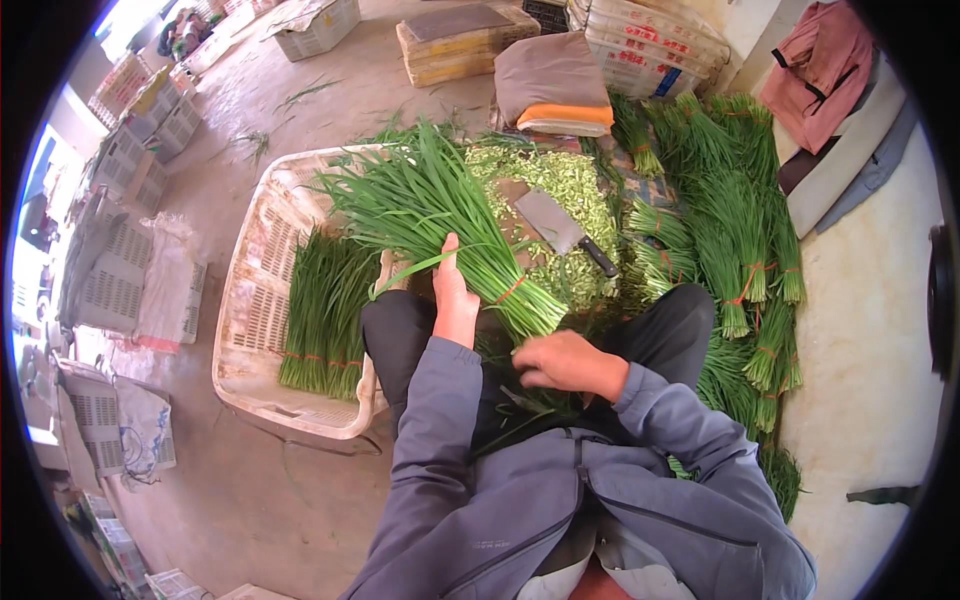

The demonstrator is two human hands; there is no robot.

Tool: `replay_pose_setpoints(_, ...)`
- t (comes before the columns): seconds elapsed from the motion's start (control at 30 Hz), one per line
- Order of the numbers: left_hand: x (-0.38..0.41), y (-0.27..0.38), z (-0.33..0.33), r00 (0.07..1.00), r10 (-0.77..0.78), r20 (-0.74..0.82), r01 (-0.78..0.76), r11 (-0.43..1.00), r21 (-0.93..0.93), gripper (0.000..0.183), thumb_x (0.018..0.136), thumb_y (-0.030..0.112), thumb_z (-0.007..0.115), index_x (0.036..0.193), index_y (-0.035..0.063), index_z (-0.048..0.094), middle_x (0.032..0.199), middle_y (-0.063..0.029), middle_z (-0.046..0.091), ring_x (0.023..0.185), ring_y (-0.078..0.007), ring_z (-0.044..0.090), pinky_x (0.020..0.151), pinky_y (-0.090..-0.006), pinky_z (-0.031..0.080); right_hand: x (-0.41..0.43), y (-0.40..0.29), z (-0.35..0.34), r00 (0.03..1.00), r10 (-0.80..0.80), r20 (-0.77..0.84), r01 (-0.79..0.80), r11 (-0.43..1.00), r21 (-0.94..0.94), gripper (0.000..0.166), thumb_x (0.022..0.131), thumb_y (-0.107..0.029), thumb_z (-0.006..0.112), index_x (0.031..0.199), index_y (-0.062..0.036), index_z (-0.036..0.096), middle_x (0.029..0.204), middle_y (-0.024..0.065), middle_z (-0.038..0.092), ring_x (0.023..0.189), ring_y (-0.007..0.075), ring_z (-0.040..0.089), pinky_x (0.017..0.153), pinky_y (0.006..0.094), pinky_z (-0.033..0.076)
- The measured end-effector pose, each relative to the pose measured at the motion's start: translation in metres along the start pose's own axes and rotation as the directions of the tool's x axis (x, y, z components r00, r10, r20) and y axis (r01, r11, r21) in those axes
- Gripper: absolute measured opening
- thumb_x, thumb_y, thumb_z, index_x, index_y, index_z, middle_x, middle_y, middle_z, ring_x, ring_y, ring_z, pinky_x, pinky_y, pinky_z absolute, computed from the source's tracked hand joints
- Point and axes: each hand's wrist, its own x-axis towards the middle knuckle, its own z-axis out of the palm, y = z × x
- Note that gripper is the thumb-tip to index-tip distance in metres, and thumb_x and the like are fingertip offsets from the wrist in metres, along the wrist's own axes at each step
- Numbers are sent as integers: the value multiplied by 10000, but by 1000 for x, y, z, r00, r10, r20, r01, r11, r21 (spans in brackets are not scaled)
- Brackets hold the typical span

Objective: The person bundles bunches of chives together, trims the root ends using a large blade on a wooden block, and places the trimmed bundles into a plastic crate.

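Observation:
A bundle of garlic chives [457, 217], tied with a red band near its cut ends, lies slantwise across my lap. My left hand [454, 292] grips it from below, thumb on the stalks. At the cut ends is my right hand [566, 364], fingers curled and slightly blurred; whether it pinches a stalk I cannot tell. Beyond the bundle a cleaver [551, 221] with a black handle rests on a board [514, 193] strewn with chopped pale stalk ends [577, 180]. To the left, tied chive bundles [326, 322] stand in a plastic crate [251, 277].
Many tied chive bundles [731, 202] are heaped along the wall at the right. A folded cushion [551, 79] and a yellow box [465, 49] sit beyond the board. Clothes [821, 75] hang at the upper right. More crates [116, 262] line the far left.

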Motion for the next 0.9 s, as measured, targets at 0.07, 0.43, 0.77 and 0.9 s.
replay_pose_setpoints(0.07,1,-4,2,1000,-4,21,4,1000,12,411,937,258,682,1251,14,577,1152,-111,659,963,-244,670,803,-429,585,23,-7,-4,959,36,-282,-64,994,-90,193,831,-192,691,989,-112,615,914,88,592,861,315,631,682,438,527)
replay_pose_setpoints(0.43,-9,4,-2,998,38,43,-39,999,18,378,975,317,617,1252,60,606,1181,-80,679,1007,-260,672,865,-443,565,-9,-12,-2,909,22,417,-221,873,435,140,826,-208,728,899,-91,704,838,95,693,764,286,673,678,373,518)
replay_pose_setpoints(0.77,-15,1,4,990,-37,136,29,998,60,417,998,359,566,1276,48,577,1194,-91,661,1053,-267,647,913,-437,538,20,16,-15,827,140,-545,-119,990,73,188,868,-148,683,1045,-87,694,921,114,615,809,349,640,710,430,530)
replay_pose_setpoints(0.9,-15,-1,4,985,-31,172,23,998,50,419,994,351,574,1284,48,579,1214,-98,657,1059,-267,650,914,-437,541,24,24,-8,871,120,-476,-166,985,-55,177,864,-151,678,1029,-90,690,920,109,601,815,344,635,710,422,537)
